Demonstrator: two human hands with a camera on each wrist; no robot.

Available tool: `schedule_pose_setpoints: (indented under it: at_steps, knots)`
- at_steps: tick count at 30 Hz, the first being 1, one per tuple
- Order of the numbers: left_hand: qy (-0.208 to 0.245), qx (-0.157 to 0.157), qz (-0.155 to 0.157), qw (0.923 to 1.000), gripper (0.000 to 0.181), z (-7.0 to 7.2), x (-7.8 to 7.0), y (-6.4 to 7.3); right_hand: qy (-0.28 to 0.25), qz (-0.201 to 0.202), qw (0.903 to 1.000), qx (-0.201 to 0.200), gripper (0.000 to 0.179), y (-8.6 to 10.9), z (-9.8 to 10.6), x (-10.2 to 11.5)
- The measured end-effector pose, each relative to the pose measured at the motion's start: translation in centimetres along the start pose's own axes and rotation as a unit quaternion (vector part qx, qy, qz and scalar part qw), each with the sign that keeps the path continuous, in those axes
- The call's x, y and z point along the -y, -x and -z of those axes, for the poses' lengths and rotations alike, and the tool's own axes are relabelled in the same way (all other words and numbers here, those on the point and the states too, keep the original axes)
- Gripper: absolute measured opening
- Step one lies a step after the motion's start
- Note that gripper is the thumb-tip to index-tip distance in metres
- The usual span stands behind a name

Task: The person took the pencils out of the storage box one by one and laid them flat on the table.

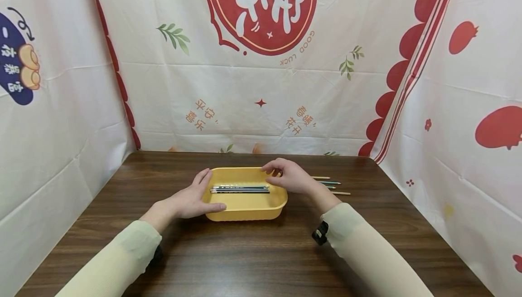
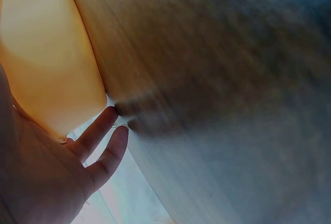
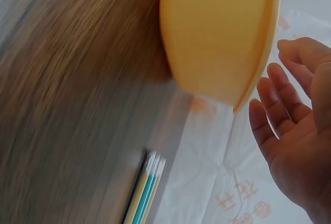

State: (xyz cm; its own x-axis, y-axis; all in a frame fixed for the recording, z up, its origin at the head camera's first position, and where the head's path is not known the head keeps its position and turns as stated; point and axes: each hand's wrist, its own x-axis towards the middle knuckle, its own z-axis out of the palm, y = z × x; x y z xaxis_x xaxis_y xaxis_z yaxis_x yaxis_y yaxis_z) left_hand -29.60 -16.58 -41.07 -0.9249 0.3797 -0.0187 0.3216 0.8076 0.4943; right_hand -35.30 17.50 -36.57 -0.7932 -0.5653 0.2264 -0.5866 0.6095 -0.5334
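A yellow plastic tray (image 1: 244,215) with rounded corners stands on the table, and several dark pencils (image 1: 240,191) lie side by side inside it. My left hand (image 1: 191,201) rests against the tray's left end, fingers extended along the outside and thumb across the front rim. In the left wrist view, two fingers of the left hand (image 2: 98,146) reach out past the tray's wall (image 2: 51,53). Over the tray's back right corner hovers my right hand (image 1: 289,177), its fingers loosely bent. Nothing shows between those fingers in the right wrist view, where the hand (image 3: 297,125) is apart from the rim.
Several more pencils (image 1: 341,193), some wood-coloured and some blue or green, lie on the table right of the tray, partly hidden by the right arm. The brown wooden table (image 1: 244,260) is bounded by printed white cloth (image 1: 261,84) behind and at both sides.
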Motion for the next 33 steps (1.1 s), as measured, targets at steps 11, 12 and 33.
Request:
schedule_pose_setpoints:
  at_steps: [11, 12, 33]
  knots:
    - [0.008, 0.003, 0.008, 0.9999, 0.127, 0.0, 0.1, 0.0, -0.017, 0.007, 0.9994, 0.027, 0.027, -3.2, -3.0, 1.6]
    - [0.008, 0.003, 0.008, 0.9999, 0.127, 0.0, 0.1, 0.0, -0.019, 0.005, 0.9994, 0.029, 0.026, -3.4, -3.3, 1.6]
    - [0.004, 0.001, 0.000, 1.0000, 0.127, 0.1, 0.1, -0.2, -0.057, -0.022, 0.9968, 0.052, 0.021, -6.3, -6.7, 2.0]
